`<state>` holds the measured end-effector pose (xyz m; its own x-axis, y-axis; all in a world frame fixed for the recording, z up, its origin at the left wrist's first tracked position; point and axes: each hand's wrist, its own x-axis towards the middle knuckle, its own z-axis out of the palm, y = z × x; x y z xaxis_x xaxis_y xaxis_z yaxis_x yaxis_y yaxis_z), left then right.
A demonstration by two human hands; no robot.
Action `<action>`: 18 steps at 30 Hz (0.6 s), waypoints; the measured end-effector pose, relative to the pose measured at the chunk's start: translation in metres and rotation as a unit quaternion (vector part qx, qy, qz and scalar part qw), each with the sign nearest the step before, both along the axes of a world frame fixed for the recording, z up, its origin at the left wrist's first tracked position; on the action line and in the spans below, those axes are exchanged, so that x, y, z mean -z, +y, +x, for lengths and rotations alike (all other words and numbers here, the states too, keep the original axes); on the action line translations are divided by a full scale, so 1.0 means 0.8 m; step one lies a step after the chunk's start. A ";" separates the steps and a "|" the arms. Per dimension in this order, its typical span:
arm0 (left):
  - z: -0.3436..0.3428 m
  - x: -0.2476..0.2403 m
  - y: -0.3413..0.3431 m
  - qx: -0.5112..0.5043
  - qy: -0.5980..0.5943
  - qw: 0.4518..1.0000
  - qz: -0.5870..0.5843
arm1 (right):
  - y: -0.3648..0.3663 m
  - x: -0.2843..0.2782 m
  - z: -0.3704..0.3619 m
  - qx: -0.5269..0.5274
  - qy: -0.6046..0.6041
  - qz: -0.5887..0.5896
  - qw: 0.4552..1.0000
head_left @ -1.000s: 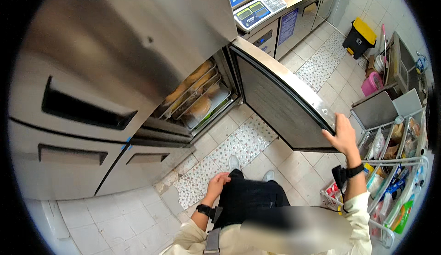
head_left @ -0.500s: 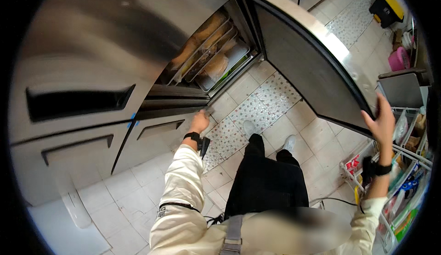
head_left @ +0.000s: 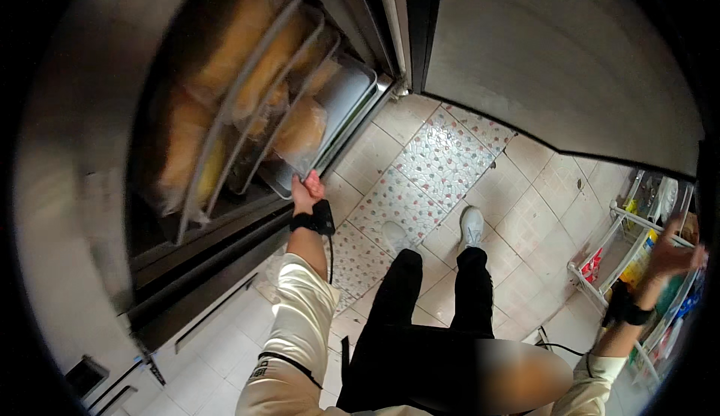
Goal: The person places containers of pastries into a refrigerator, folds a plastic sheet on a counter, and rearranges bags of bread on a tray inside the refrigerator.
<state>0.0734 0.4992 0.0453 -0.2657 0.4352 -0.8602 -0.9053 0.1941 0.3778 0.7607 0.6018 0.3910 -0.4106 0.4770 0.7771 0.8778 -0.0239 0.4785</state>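
Note:
A steel refrigerator stands open on my left, with several metal trays stacked inside. Bags of brownish food [head_left: 236,56] lie on the upper trays. The lowest tray [head_left: 341,94] is bare along its far end and carries a clear bag [head_left: 300,127] of tan food nearer me. My left hand [head_left: 307,190] is at that tray's near corner, fingers curled together; what they hold, if anything, is hidden. My right hand [head_left: 671,255] is off to the right, slightly blurred, fingers apart, below the edge of the swung-out door [head_left: 555,56] and over the rack.
A white wire rack [head_left: 619,228] with colourful packages stands at the right. Pale floor tiles [head_left: 536,191] and a pebble-patterned strip [head_left: 442,154] lie underfoot. My shoes [head_left: 471,225] are between the refrigerator and the rack. Drawer fronts [head_left: 214,307] line the lower left.
The door has swung farther open to the right, and my right hand has come off its edge. My left hand has moved to the lowest tray's corner. The shelves now appear much closer.

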 end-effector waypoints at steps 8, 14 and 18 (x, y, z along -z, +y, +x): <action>0.102 0.011 0.000 -0.173 0.152 0.972 -0.055 | 0.062 0.142 -0.340 -0.441 0.237 -0.455 0.736; 0.232 0.017 -0.108 -0.197 0.188 0.961 -0.055 | 0.086 0.129 -0.512 -0.481 0.329 -0.548 0.600; 0.305 0.003 -0.137 -0.240 0.115 0.959 -0.102 | 0.099 0.148 -0.589 -0.453 0.302 -0.597 0.589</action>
<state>0.3177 0.3899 0.0427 -0.5854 0.0444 -0.8095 -0.8065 -0.1338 0.5759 0.2896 0.6810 0.2729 -0.7375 0.6299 0.2436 0.2907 0.6218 -0.7272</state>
